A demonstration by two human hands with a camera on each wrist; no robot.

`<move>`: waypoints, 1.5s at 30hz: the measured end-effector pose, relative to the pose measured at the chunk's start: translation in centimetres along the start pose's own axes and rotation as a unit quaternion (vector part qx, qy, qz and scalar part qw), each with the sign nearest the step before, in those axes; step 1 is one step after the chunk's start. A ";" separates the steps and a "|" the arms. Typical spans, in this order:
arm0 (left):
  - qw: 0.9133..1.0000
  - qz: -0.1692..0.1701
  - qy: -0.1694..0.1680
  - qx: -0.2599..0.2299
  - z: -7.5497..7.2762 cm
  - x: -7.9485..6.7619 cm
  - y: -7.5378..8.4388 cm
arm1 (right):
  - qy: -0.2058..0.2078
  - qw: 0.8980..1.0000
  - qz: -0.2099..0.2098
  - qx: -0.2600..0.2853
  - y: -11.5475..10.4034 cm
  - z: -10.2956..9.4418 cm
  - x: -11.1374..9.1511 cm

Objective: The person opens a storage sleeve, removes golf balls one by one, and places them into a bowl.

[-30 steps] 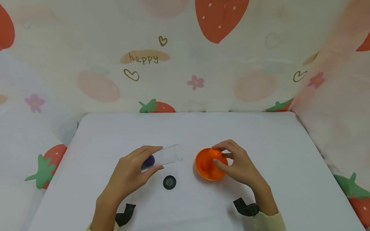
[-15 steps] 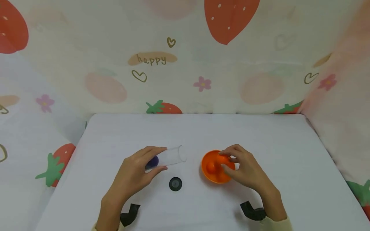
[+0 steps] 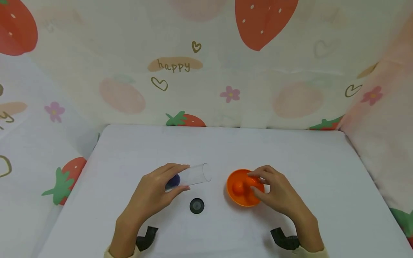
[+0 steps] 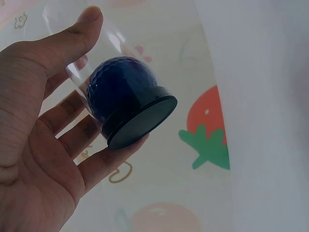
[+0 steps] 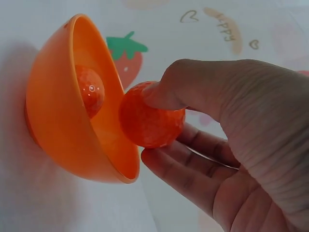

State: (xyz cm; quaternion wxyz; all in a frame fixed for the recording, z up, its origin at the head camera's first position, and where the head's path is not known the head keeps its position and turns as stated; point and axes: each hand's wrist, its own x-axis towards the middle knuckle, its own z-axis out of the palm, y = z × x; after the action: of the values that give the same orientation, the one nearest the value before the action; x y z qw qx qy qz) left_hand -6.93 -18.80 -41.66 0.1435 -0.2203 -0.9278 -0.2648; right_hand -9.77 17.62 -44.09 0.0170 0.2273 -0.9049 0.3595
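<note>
My left hand grips a clear tube, lying on its side in the air with its uncapped end towards the right. Inside, at the other end, sits a dark blue dimpled golf ball against a black end cap. Between thumb and fingertips my right hand pinches an orange golf ball at the mouth of an orange bowl. A second orange golf ball rests in that bowl. On the table in front of the tube lies a loose black cap.
The white table stands against a pale curtain printed with strawberries, hearts and flowers. A black wrist mount sits at the left wrist and another black mount at the right.
My right hand has lowered the orange golf ball slightly towards the bowl's right side. The left hand keeps the tube nearly as it was. The whole head view has shifted a little.
</note>
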 end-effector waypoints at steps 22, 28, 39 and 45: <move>1.000 0.001 -0.001 -0.005 0.1 0.0 0.1 | 0.036 0.999 -0.022 -0.009 -0.4 0.7 0.1; 1.000 0.001 -0.002 -0.005 0.3 0.1 0.2 | 0.031 0.999 -0.032 0.003 -0.6 0.9 0.3; 1.000 0.006 -0.008 0.012 0.4 0.1 0.4 | 0.054 0.993 -0.065 0.079 -0.8 2.1 0.9; 0.999 0.012 -0.010 0.032 0.5 0.1 0.6 | 0.058 0.987 -0.080 0.124 -1.5 3.1 1.2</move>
State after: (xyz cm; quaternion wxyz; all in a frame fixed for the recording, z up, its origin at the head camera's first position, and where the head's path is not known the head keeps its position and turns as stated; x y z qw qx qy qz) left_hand -6.77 -17.99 -41.81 0.1445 -0.2292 -0.9345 -0.2310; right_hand -9.76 14.17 -45.20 0.0701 0.2777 -0.8297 0.4791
